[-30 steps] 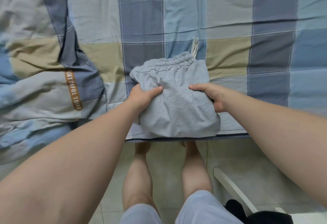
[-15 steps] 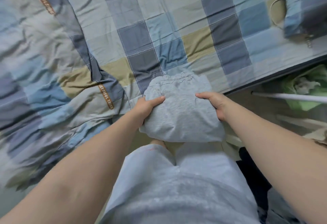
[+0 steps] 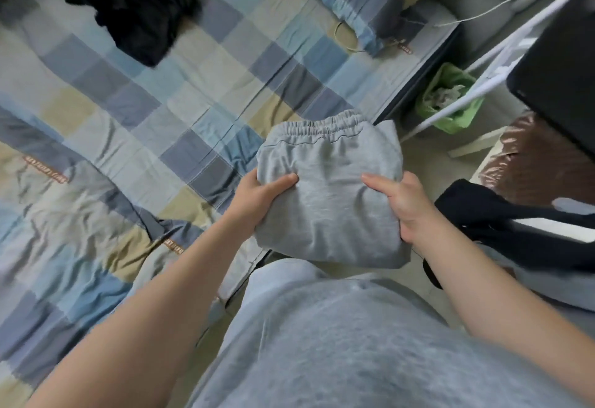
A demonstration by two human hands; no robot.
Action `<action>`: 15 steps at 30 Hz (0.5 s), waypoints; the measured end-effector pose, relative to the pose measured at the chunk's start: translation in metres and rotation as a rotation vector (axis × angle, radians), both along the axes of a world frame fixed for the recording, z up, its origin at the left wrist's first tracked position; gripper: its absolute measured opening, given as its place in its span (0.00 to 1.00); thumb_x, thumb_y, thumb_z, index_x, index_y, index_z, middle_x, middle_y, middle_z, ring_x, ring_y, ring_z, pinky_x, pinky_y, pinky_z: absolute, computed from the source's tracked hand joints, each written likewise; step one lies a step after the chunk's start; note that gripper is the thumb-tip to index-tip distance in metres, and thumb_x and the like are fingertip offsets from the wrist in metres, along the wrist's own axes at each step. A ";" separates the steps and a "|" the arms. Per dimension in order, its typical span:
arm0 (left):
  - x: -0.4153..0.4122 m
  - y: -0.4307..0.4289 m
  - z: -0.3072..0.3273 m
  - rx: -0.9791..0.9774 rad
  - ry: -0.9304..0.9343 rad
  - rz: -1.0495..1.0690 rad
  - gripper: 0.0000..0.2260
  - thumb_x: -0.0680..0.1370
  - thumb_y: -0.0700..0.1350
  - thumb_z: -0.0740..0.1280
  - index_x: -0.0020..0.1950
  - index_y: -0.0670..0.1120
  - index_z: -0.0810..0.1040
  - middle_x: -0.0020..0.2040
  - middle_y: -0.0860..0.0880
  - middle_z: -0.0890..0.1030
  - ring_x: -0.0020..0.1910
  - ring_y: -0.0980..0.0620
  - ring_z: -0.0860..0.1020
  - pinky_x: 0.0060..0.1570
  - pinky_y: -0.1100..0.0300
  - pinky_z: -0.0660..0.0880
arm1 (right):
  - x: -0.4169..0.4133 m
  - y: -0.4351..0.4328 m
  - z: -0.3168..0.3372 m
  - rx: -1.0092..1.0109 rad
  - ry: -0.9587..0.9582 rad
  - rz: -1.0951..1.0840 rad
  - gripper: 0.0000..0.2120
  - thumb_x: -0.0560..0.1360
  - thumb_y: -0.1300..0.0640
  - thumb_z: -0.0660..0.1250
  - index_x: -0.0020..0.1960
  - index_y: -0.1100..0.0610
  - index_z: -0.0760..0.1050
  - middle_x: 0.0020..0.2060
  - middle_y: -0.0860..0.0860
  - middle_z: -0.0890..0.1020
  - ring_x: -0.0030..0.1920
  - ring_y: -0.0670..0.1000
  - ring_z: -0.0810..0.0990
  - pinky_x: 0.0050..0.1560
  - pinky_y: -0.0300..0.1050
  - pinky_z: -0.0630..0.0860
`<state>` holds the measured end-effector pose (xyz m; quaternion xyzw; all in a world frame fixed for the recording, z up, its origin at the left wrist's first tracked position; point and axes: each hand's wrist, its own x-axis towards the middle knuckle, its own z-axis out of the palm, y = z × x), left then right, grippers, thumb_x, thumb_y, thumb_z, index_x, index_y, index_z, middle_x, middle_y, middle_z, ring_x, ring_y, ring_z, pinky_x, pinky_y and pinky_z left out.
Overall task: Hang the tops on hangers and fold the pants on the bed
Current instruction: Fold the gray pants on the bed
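**A:** Where were the pants?

**B:** The pants (image 3: 331, 195) were grey and folded into a compact bundle, with the elastic waistband on the far side. They were held up at the centre of the frame. They sat by the near edge of the bed (image 3: 161, 85), partly over the floor, and looked lifted clear of both.

**A:** And the hands?

**B:** The left hand (image 3: 257, 201) grasped the bundle's left edge, thumb on top and fingers tucked beneath. The right hand (image 3: 402, 204) grasped the right edge the same way. Neither hand was free.

**A:** How far along was the job?

**B:** That pair looked finished to me and only needed setting down. I couldn't tell where it was meant to go.

**A:** What was left?

**B:** A black garment (image 3: 132, 5) lay crumpled on the bed at the upper left of the frame, neither folded nor hung. A dark garment (image 3: 502, 224) was draped off the bed, at the right of the frame. I couldn't tell whether either was a top or pants.

**A:** Any hangers?

**B:** None that I could see. A white rail (image 3: 476, 88) ran across the upper right, above a green bin (image 3: 450, 98). By my reckoning, at least those two pieces remained.
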<state>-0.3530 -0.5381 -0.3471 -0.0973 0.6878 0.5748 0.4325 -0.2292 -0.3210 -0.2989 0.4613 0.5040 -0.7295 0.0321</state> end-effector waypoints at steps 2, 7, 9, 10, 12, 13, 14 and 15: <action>0.008 0.032 0.025 0.037 0.072 -0.096 0.23 0.67 0.54 0.81 0.59 0.50 0.82 0.51 0.50 0.87 0.49 0.49 0.86 0.49 0.51 0.83 | 0.028 0.023 0.023 0.040 0.076 -0.071 0.07 0.74 0.65 0.72 0.52 0.63 0.82 0.45 0.58 0.87 0.46 0.57 0.87 0.40 0.47 0.83; 0.054 0.122 0.090 0.102 0.321 -0.279 0.19 0.68 0.56 0.80 0.56 0.57 0.82 0.49 0.56 0.87 0.48 0.55 0.85 0.50 0.53 0.82 | 0.119 0.085 0.076 0.173 0.252 -0.225 0.06 0.75 0.63 0.73 0.50 0.56 0.85 0.49 0.57 0.87 0.50 0.58 0.87 0.45 0.49 0.83; 0.088 0.161 0.119 0.156 0.405 -0.330 0.15 0.68 0.56 0.80 0.52 0.60 0.83 0.48 0.59 0.86 0.45 0.58 0.85 0.44 0.60 0.81 | 0.166 0.112 0.095 0.214 0.308 -0.294 0.07 0.74 0.61 0.74 0.52 0.56 0.85 0.50 0.58 0.86 0.50 0.58 0.86 0.45 0.50 0.83; 0.107 0.179 0.131 0.203 0.423 -0.350 0.14 0.69 0.54 0.80 0.51 0.58 0.83 0.47 0.59 0.86 0.44 0.59 0.85 0.40 0.64 0.81 | 0.190 0.125 0.105 0.230 0.335 -0.320 0.09 0.74 0.61 0.74 0.54 0.56 0.84 0.51 0.58 0.86 0.50 0.59 0.86 0.45 0.50 0.83; 0.148 0.215 0.154 0.279 0.435 -0.404 0.16 0.68 0.52 0.81 0.53 0.55 0.83 0.49 0.55 0.87 0.47 0.56 0.85 0.40 0.65 0.80 | 0.239 0.150 0.124 0.267 0.375 -0.378 0.10 0.73 0.61 0.74 0.54 0.57 0.83 0.50 0.58 0.86 0.50 0.60 0.86 0.44 0.51 0.83; 0.171 0.233 0.164 0.306 0.440 -0.434 0.18 0.67 0.54 0.81 0.54 0.54 0.83 0.50 0.53 0.87 0.49 0.53 0.86 0.43 0.63 0.81 | 0.266 0.163 0.133 0.291 0.390 -0.413 0.08 0.73 0.61 0.74 0.52 0.57 0.84 0.49 0.58 0.87 0.49 0.60 0.86 0.44 0.51 0.82; 0.193 0.250 0.173 0.338 0.440 -0.457 0.19 0.65 0.55 0.80 0.54 0.54 0.83 0.51 0.51 0.87 0.50 0.51 0.86 0.45 0.60 0.82 | 0.292 0.174 0.141 0.315 0.401 -0.447 0.07 0.72 0.61 0.74 0.50 0.56 0.85 0.48 0.59 0.87 0.48 0.60 0.87 0.44 0.51 0.82; 0.214 0.268 0.181 0.372 0.438 -0.483 0.21 0.65 0.55 0.80 0.55 0.53 0.84 0.52 0.50 0.87 0.51 0.50 0.86 0.46 0.58 0.82 | 0.318 0.186 0.148 0.337 0.413 -0.479 0.06 0.72 0.60 0.75 0.49 0.56 0.85 0.47 0.59 0.87 0.48 0.60 0.87 0.43 0.51 0.82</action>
